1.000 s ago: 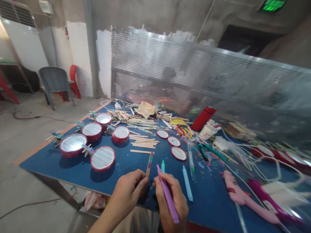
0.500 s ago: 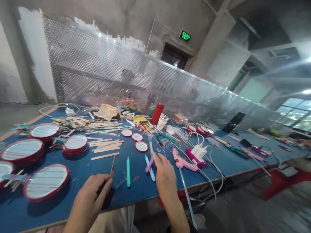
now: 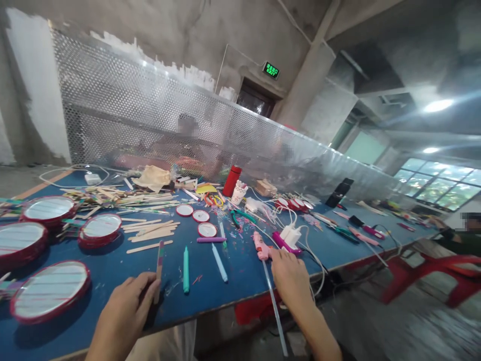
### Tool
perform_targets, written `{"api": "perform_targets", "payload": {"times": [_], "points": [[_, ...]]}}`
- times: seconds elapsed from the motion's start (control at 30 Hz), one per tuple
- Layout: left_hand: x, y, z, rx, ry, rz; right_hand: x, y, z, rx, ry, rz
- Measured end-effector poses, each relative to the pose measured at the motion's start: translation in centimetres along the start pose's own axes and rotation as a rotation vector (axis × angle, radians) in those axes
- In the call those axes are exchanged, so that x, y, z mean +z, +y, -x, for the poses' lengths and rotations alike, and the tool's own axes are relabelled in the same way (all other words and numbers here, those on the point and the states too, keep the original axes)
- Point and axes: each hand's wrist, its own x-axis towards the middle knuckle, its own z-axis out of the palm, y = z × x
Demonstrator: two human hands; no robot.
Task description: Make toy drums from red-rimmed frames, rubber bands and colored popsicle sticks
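Craft stick [image 3: 160, 260], lower left: pinched low by left hand [image 3: 127, 303], presumably leaving its colouring clear. Pink hot-glue gun [image 3: 260, 246], right of centre: right hand [image 3: 290, 273] against it, closure unclear.

Grey concrete wall [image 3: 158, 22], patched with white paint [image 3: 35, 80]; green exit sign [image 3: 270, 70] glows; ceiling light [image 3: 438, 106] shines; gridded window [image 3: 438, 180] stands right, beyond a red plastic seat [image 3: 396, 276].

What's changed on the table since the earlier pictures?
The right hand has let go of the purple marker, now lying on the table, and moved right to the handle of the pink glue gun; how firmly it grips is unclear. The left hand still holds the colored stick.
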Motion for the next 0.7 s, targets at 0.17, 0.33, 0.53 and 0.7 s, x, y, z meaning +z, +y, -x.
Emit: {"api": "perform_targets", "payload": {"times": [0.17,0.33,0.53,0.7], "points": [[-0.4,1.2,0.6,-0.089,0.045,0.072,2.1,1.6,-2.1,-0.034,-0.121,0.082],[-1.1,2.9,1.0,-0.145,-0.011,0.092,4.4,2.2,-3.2,-0.107,-0.211,0.042],[-0.9,3.6,1.3,-0.130,0.050,-0.078,7.4,4.0,-3.7,-0.226,-0.245,-0.107],[-0.6,4.4,1.7,-0.195,0.061,-0.126,10.8,5.9,-3.5,-0.272,-0.150,-0.271]]}}
